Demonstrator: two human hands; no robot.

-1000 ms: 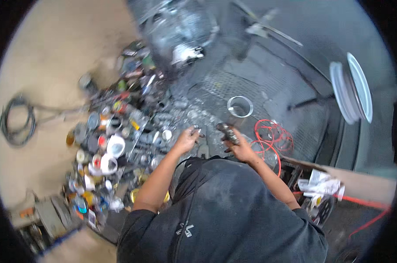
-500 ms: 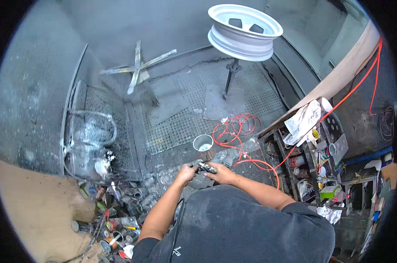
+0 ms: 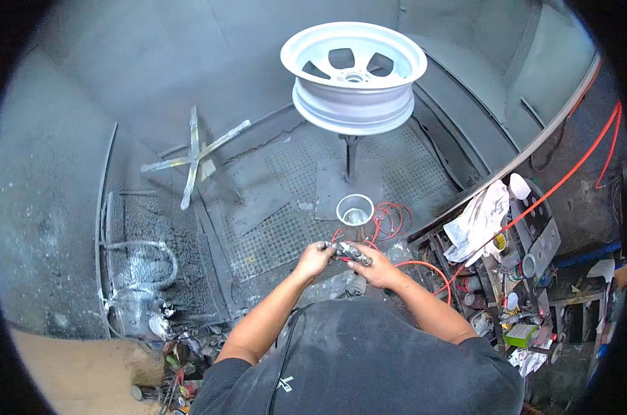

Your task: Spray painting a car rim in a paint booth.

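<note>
My left hand [image 3: 313, 261] and my right hand [image 3: 373, 272] meet in the lower middle, both closed on a grimy metal spray gun [image 3: 350, 253]. Just above it is an open, pale-rimmed cup [image 3: 356, 216]; whether it is attached to the gun I cannot tell. A red hose [image 3: 428, 265] runs near my right hand, partly coiled behind the cup. Farther forward, a white wheel rim [image 3: 353, 108] lies horizontal on a dark stand [image 3: 349, 158].
A taped cross-shaped frame [image 3: 195, 157] stands at back left, above a paint-crusted fixture [image 3: 137, 268]. At right, a cluttered rack [image 3: 538, 247] holds crumpled white paper [image 3: 474, 223], cans and boxes beside the booth's curved edge. More cans [image 3: 178, 389] crowd the lower left.
My view has swung round toward the wheel rim, which now sits upper centre. My left hand, earlier apart with fingers loose, has joined my right hand on the gun.
</note>
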